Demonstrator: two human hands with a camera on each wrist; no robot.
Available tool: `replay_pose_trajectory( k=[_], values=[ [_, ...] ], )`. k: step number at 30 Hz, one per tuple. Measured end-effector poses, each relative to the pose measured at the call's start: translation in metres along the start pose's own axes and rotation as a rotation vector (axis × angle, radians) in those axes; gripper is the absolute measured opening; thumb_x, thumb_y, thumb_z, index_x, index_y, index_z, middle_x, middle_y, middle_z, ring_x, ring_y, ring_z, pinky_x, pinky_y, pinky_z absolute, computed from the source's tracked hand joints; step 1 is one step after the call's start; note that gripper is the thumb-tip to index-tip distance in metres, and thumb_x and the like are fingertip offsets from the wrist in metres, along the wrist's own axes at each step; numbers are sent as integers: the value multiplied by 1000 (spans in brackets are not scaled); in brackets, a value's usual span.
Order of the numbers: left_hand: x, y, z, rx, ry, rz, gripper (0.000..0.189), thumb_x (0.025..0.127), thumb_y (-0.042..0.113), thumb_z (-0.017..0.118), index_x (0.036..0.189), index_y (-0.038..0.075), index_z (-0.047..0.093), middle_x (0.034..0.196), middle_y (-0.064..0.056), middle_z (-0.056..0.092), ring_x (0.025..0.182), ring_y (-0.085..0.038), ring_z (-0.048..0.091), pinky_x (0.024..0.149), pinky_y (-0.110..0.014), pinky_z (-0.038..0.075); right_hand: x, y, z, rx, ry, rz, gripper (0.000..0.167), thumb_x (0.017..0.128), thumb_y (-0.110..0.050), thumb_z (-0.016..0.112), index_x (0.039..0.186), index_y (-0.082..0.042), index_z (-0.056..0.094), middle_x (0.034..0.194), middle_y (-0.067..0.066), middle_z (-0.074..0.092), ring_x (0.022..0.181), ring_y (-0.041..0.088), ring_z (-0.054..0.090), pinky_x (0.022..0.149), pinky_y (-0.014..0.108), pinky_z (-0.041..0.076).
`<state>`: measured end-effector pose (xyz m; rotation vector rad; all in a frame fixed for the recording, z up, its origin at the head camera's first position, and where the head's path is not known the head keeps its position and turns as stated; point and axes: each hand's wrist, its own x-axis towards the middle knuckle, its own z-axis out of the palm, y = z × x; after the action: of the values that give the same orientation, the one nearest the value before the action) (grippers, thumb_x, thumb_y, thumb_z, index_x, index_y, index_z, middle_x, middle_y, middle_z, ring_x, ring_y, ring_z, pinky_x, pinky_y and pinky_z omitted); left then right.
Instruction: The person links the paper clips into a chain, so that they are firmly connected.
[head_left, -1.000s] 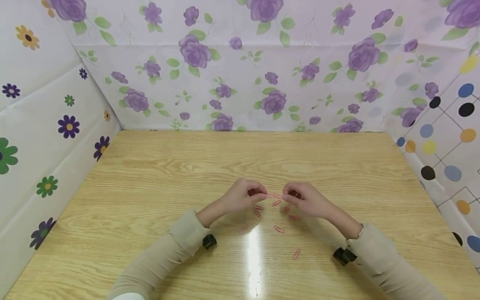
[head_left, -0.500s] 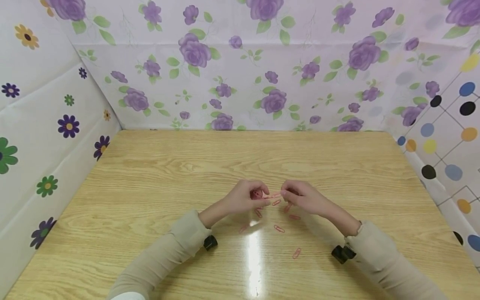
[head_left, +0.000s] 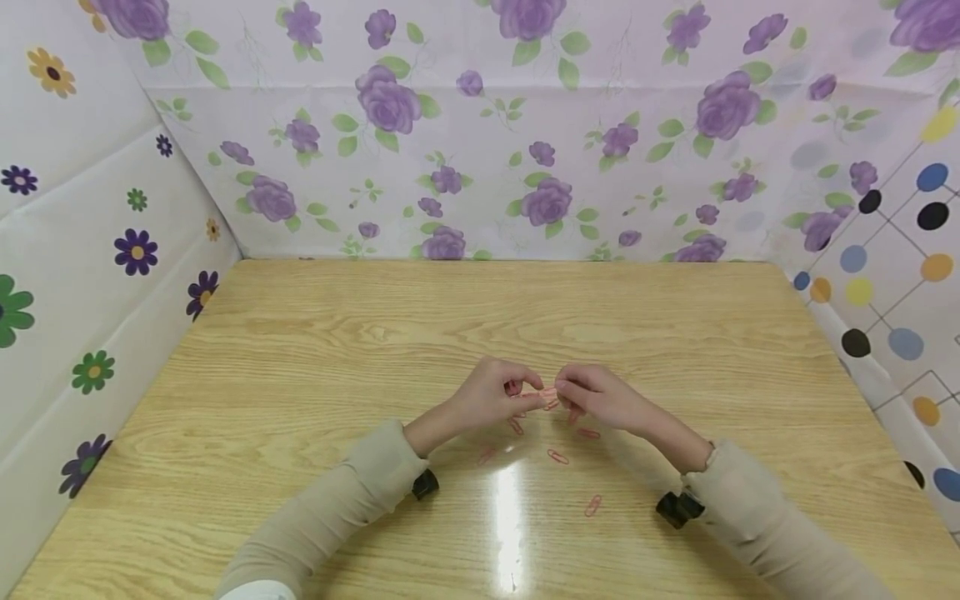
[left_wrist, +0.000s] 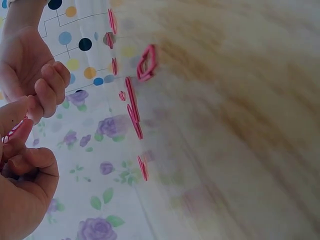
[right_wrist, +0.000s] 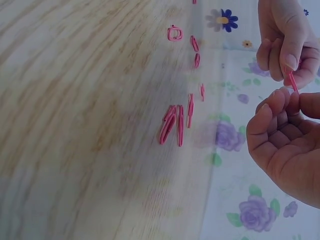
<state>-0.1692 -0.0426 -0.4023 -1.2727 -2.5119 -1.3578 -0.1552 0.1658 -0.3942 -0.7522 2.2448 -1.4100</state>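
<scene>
In the head view my left hand (head_left: 495, 396) and right hand (head_left: 600, 395) almost meet over the table. A pink paper clip (right_wrist: 293, 81) spans the small gap between them, pinched at one end by the left thumb and fingers. The right thumb and forefinger pinch its other end. More pink paper clip wire (left_wrist: 14, 131) shows at the left fingers in the left wrist view, partly hidden by them. How the clips are joined there I cannot tell. Below the hands lie loose pink paper clips, among them one paper clip (head_left: 588, 433) near the right hand and another paper clip (head_left: 516, 427) near the left.
Closer to the body, a paper clip (head_left: 558, 457) and a further paper clip (head_left: 593, 506) lie on the wooden table (head_left: 337, 333). A faint paper clip (head_left: 487, 456) lies by the light's reflection. Flowered cloth (head_left: 465, 167) covers the wall behind the table.
My two hands have drawn closer, narrowing the gap between their fingertips. The left fingers have spread a little from the thumb. The loose paper clips on the table have stayed in place.
</scene>
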Motion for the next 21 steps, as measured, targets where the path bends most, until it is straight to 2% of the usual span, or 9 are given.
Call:
replay_pose_trajectory(
  k=[6,12,15,18,21],
  values=[
    [0,-2,-1,35,0,29,10,79,12,71,82,2,70,49,6,45,45,2,32,42,-14,30,0,-2,2,-14,15,10,26,99,-12,40,83,6,51,67,18,49,63,33,55,62,45,50],
    [-2,1,-2,-6,11,-34,8,79,11,71,81,3,70,49,7,45,43,2,32,41,-15,29,-1,-3,2,-16,36,-3,27,99,-16,38,84,4,50,66,16,48,63,35,53,62,44,51],
    [-3,2,-3,-33,20,-58,7,79,10,70,81,3,70,49,7,44,43,0,32,41,-16,28,-2,0,-1,-73,85,2,26,99,-18,39,85,1,51,64,10,47,57,27,49,56,35,49],
    [-5,2,-5,-33,31,-62,7,79,10,71,80,3,70,49,7,44,44,0,33,42,-16,29,-4,4,-6,-156,132,12,22,98,-18,43,86,-2,53,63,4,46,53,17,43,50,26,41],
    [-6,0,-7,-34,38,-65,6,78,10,71,79,4,70,50,7,46,45,-1,35,42,-16,30,-5,10,-10,-241,142,7,16,95,-15,48,88,-3,56,64,-1,47,54,11,41,50,24,37]
  ],
)
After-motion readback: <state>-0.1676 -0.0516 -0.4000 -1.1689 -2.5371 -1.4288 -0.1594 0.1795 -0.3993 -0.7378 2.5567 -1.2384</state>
